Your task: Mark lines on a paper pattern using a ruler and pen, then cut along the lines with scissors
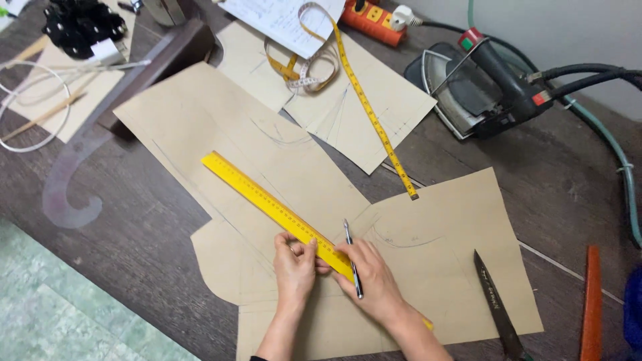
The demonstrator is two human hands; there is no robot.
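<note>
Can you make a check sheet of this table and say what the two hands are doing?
Surface: dark wooden table, mostly covered.
Job's things: long yellow ruler lying on tan paper pattern pieces; thin dark pen.
Clutter: yellow measuring tape, black scissors, steam iron, clear curved ruler.
Hands: left hand presses the ruler; right hand holds the pen.
Cables: green hose, black iron cords.
Surroundings: greenish floor.

Both hands (294,264) (371,274) on yellow ruler (267,204)
</note>
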